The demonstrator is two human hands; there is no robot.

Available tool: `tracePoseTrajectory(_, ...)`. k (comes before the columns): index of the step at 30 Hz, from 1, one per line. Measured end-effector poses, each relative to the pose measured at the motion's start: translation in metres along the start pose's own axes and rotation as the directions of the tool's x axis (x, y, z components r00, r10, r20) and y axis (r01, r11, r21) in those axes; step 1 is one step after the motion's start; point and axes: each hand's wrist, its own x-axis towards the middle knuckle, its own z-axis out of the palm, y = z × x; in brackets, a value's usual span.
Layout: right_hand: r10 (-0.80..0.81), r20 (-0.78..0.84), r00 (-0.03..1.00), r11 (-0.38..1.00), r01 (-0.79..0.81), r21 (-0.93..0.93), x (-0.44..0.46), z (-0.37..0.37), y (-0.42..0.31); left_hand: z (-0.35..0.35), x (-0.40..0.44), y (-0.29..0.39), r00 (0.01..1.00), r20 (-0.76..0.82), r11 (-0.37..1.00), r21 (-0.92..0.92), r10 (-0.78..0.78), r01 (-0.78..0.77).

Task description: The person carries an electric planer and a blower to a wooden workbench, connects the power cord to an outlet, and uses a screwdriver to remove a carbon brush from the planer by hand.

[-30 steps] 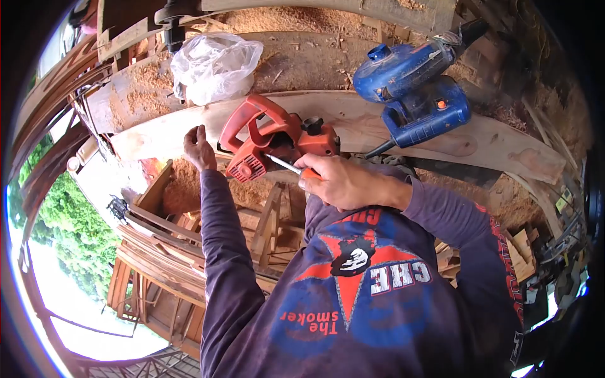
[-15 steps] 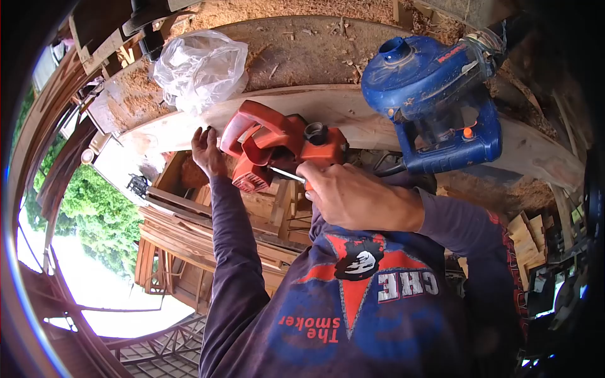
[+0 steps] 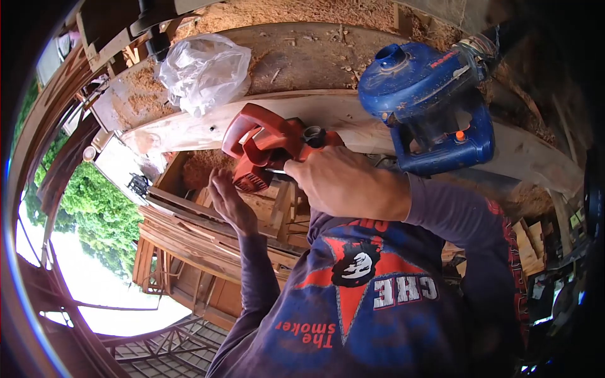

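A red electric hand planer [image 3: 268, 129] lies on the edge of a pale curved plank [image 3: 328, 101], its vented end towards me. My right hand [image 3: 353, 186] is closed round a screwdriver; its handle is hidden in the fist. The short visible piece of the screwdriver's metal shaft [image 3: 275, 171] points into the planer's body. My left hand [image 3: 232, 200] is just left of the vented end, fingers stretched out and close together, with nothing visible in them. A small dark speck [image 3: 212, 128], too small to name, is on the plank left of the planer.
A blue blower [image 3: 416, 82] stands on the plank to the right. A crumpled clear plastic bag [image 3: 205, 72] lies at the upper left. Sawdust covers the wooden surface [image 3: 302, 53] behind. Stacked boards [image 3: 189, 236] are below on the left.
My left hand has come down from the plank to beside the planer's vented end, leaving a dark speck there. My right hand has moved slightly left, pushing the screwdriver further in.
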Motion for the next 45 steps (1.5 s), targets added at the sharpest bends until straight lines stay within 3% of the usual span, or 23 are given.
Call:
tracePoseTrajectory(2,-0.016,0.043,0.999,0.996,0.020,-0.086,0.009,-0.010,-0.003,0.003,-0.017,0.018,0.992,0.046,0.972,-0.201,-0.116,0.123)
tracePoseTrajectory(4,-0.035,0.088,0.996,0.984,0.050,-0.172,0.020,-0.022,-0.009,0.004,-0.018,0.017,0.993,0.071,0.972,-0.210,-0.095,0.108)
tracePoseTrajectory(6,-0.104,0.181,0.978,0.944,0.154,-0.291,0.031,-0.032,-0.014,0.009,-0.014,0.012,0.978,0.194,0.997,-0.001,0.076,-0.078)
tracePoseTrajectory(7,-0.094,0.174,0.980,0.936,0.147,-0.321,0.033,-0.032,-0.018,0.013,-0.018,0.019,0.960,0.278,0.994,-0.107,0.046,-0.017)
tracePoseTrajectory(8,-0.098,0.171,0.980,0.932,0.151,-0.329,0.036,-0.034,-0.021,0.018,-0.019,0.008,0.962,0.266,0.976,-0.218,0.067,-0.008)
tracePoseTrajectory(14,0.046,0.255,0.966,0.967,0.021,-0.253,0.045,-0.035,-0.035,0.017,-0.020,0.001,0.973,0.229,0.965,-0.260,0.033,0.028)
tracePoseTrajectory(16,0.070,0.289,0.955,0.980,-0.012,-0.199,0.038,-0.028,-0.027,0.017,-0.019,-0.003,0.964,0.259,0.936,-0.350,0.064,0.032)
tracePoseTrajectory(18,0.090,0.261,0.961,0.987,-0.051,-0.153,0.030,-0.020,-0.024,0.016,-0.015,-0.011,0.968,0.246,0.953,-0.302,0.057,0.021)
tracePoseTrajectory(20,0.179,0.195,0.964,0.983,-0.165,-0.084,0.024,-0.017,-0.025,0.018,-0.012,-0.021,0.977,0.167,0.980,-0.170,0.135,-0.107)
tracePoseTrajectory(23,0.165,0.199,0.966,0.985,-0.149,-0.091,0.020,-0.017,-0.025,0.020,-0.015,-0.012,0.975,0.202,0.959,-0.282,0.095,-0.035)
tracePoseTrajectory(28,0.143,0.274,0.951,0.987,-0.118,-0.106,0.027,-0.025,-0.020,0.019,-0.017,-0.007,0.967,0.235,0.963,-0.268,0.095,-0.030)
tracePoseTrajectory(34,0.122,0.279,0.953,0.988,-0.144,0.062,0.017,-0.018,-0.003,0.026,-0.020,-0.002,0.969,0.206,0.946,-0.316,0.137,-0.067)
tracePoseTrajectory(40,0.130,0.173,0.976,0.990,-0.118,-0.077,0.007,-0.021,-0.005,0.027,-0.017,-0.011,0.970,0.221,0.977,-0.207,0.099,-0.053)
tracePoseTrajectory(42,0.123,0.169,0.978,0.991,-0.112,-0.072,0.011,-0.027,-0.005,0.028,-0.017,-0.010,0.974,0.176,0.984,-0.131,0.141,-0.119)
tracePoseTrajectory(45,0.110,0.215,0.970,0.992,-0.095,-0.080,0.018,-0.034,-0.006,0.030,-0.020,-0.004,0.974,0.188,0.986,-0.132,0.122,-0.098)
